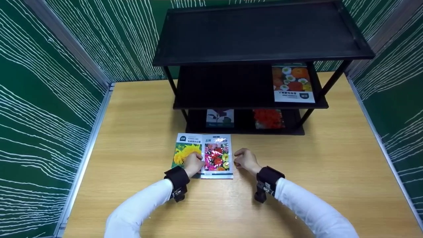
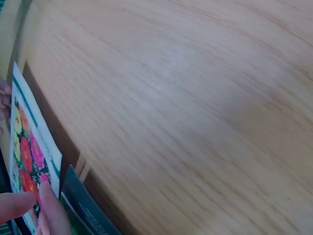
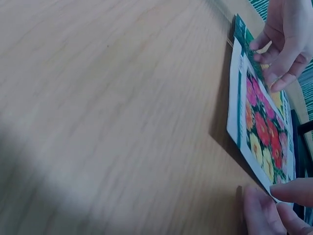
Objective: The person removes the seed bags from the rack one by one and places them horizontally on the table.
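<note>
In front of the black shelf (image 1: pixel 261 36), two white sleeves (image 1: pixel 142 205) come nearest. Farther in, over the table (image 1: pixel 132 132), the left hand (image 1: pixel 194 164), fingers loosely bent and thumb apart, grips nothing above two side-by-side packets: yellow-flower packet (image 1: pixel 185 148), pink-and-red packet (image 1: pixel 216 155). The right hand (image 1: pixel 246 160), thumb and forefinger slightly parted, is just beside the latter's edge; I cannot tell about touching. The shelf's bottom tier bears a dark-leaf packet (image 1: pixel 220 116) and red-flower packet (image 1: pixel 268 119); its middle tier, an orange-flower packet (image 1: pixel 293 82).

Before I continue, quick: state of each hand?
Left hand: over the yellow-flower packet; grip can't be told.
Right hand: at the mixed-flower packet's edge; grip can't be told.
</note>
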{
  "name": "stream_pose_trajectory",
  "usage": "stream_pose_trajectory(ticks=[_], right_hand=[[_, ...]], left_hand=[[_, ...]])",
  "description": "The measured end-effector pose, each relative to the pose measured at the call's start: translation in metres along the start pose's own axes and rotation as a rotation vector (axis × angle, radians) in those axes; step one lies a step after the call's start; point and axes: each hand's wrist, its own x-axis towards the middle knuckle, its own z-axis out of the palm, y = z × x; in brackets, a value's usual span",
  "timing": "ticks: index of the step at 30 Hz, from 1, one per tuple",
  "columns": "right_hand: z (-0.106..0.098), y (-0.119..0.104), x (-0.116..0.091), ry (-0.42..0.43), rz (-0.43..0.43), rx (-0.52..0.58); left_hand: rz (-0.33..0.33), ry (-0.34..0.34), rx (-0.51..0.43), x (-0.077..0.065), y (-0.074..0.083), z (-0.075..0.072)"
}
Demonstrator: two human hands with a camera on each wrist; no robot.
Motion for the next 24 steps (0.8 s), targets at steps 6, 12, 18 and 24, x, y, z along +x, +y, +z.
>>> stream_pose_trajectory(ticks=[6,12,18,24], right_hand=[[-0.016,-0.005,0.001,-0.041,0.000,0.000],[-0.036,-0.012,-0.001,-0.167,-0.109,0.010],[-0.055,-0.024,-0.006,-0.218,-0.179,-0.003],[-0.072,-0.041,-0.013,-0.193,-0.226,-0.077]], left_hand=[[0.007,-0.036,0.007,-0.001,0.011,-0.005],[0.067,-0.069,0.010,-0.002,0.029,-0.008],[0.049,-0.129,-0.058,-0.004,0.052,-0.009],[0.118,-0.142,-0.118,-0.003,0.076,-0.012]])
